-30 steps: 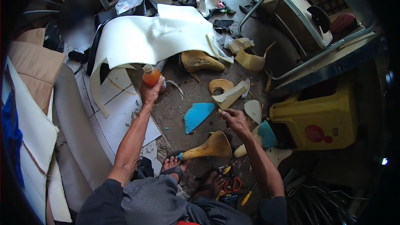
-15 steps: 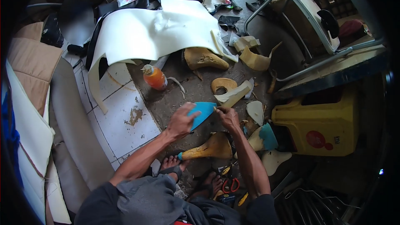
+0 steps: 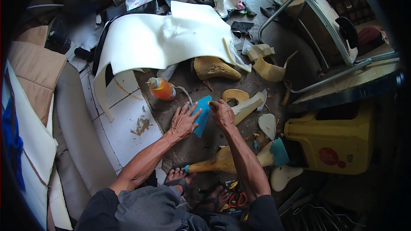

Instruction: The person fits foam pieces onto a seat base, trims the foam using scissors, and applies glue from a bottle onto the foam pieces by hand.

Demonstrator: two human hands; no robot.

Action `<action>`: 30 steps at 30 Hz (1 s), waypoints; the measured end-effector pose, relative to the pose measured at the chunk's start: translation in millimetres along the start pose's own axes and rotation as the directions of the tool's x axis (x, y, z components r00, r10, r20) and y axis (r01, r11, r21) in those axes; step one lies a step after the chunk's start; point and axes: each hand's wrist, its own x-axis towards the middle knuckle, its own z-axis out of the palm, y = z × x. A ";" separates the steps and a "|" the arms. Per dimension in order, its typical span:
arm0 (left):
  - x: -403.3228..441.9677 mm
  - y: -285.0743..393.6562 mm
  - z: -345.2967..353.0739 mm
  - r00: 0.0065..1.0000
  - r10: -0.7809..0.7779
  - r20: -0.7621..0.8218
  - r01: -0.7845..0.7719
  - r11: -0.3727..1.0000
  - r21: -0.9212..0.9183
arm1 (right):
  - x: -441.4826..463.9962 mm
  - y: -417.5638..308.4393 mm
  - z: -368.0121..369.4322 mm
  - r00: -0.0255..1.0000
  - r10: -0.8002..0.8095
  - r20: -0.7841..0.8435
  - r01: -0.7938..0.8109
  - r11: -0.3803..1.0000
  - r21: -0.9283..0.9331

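Observation:
A flat blue piece (image 3: 202, 122), like a cut of foam sheet, lies on the dark floor in front of me. My left hand (image 3: 184, 122) rests on its left side, fingers spread and stretched out. At the piece's upper right corner is my right hand (image 3: 222, 113), its fingers pinched together; what they hold, if anything, is too small to name. Just up from the left hand stands a bottle of orange liquid (image 3: 162, 89). A yellowish, carved-looking form with a blue tip (image 3: 209, 165) lies nearer my feet, partly behind my right forearm.
A large white sheet (image 3: 150, 38) drapes across the floor beyond. Foam-like offcuts (image 3: 248, 107) lie to the right, near a yellow plastic stool (image 3: 334, 137) on its side. Orange-handled scissors (image 3: 237, 199) are by my feet. A metal-framed chair (image 3: 329, 30) stands at upper right.
The blue piece has come down flat and turned more upright in view. My left hand has spread over it. My right hand has shifted left and up, still pinched at its corner.

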 end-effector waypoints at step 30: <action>-0.3 -3.9 -13.3 0.993 -0.024 0.113 0.029 0.999 -0.039 | -111.6 1.6 57.0 0.934 -0.270 0.235 0.319 0.924 -0.209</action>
